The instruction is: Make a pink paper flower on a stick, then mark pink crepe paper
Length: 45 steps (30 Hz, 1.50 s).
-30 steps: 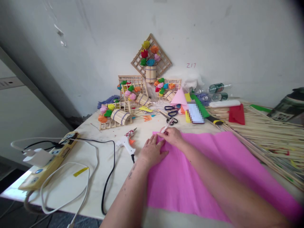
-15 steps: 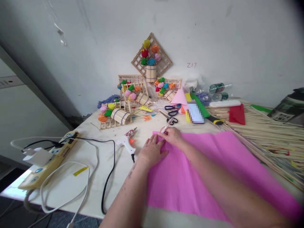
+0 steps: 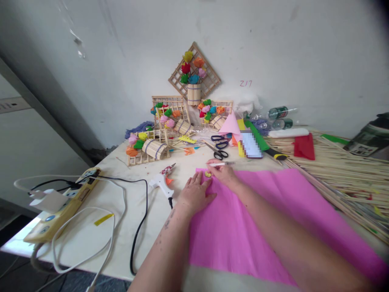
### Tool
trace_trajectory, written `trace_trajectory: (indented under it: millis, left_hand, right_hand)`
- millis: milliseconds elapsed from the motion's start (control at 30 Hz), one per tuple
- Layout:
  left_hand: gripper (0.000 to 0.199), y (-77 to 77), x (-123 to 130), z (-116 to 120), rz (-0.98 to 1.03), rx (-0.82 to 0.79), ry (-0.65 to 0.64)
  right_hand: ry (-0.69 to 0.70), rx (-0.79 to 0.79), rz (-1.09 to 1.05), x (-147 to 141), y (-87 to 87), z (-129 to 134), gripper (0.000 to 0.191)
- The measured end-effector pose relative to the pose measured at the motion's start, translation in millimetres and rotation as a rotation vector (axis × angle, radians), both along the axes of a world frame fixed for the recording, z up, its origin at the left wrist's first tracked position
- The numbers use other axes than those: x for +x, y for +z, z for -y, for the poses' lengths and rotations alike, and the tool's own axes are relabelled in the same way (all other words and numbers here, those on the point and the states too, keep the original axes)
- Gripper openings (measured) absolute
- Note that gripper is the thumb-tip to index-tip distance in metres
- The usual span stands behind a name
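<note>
A large sheet of pink crepe paper point(image 3: 225, 239) covers the near right part of the table. My left hand point(image 3: 196, 194) lies flat on its left upper corner, fingers stretched out. Close beside those fingertips, a small yellow piece point(image 3: 208, 174) rests on the paper. My right hand point(image 3: 224, 173) is closed on a white pen point(image 3: 217, 164), which lies almost level with its far end to the right. The right fingertips sit at the yellow piece's edge; whether they touch it I cannot tell.
A white glue gun point(image 3: 162, 184) stands left of my hands, its black cord trailing. Scissors point(image 3: 220, 154) lie beyond the paper. Stick lattices with paper flowers point(image 3: 154, 148) line the back. A power strip point(image 3: 63, 211) is far left; thin sticks point(image 3: 328, 174) cover the right.
The pen has tipped from a raised slant to nearly level, pointing right. My right hand has shifted slightly, and the yellow piece now shows. My left hand stays in place.
</note>
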State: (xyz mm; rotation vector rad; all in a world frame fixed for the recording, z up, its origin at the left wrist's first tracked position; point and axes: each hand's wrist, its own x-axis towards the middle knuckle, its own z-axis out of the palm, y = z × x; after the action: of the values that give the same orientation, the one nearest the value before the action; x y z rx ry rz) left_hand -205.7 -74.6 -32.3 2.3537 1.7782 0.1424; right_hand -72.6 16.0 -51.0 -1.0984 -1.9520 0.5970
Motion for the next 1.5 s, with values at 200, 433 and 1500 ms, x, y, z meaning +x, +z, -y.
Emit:
trace_trajectory:
  millis: [200,433,1500]
  left_hand:
    - [0.058,-0.1,1,0,0.008,0.004,0.008]
    - [0.054,3.4,3,1,0.027,0.041,0.028]
    - [0.029,28.1,-72,59,-0.097,0.054,0.849]
  right_hand:
    - [0.14,0.057,0.126,7,7.3,0,0.016]
    - [0.231,0.263,0.391,9,16.3,1,0.019]
    - [0.264,0.335,0.468,5,11.6,-2,0.018]
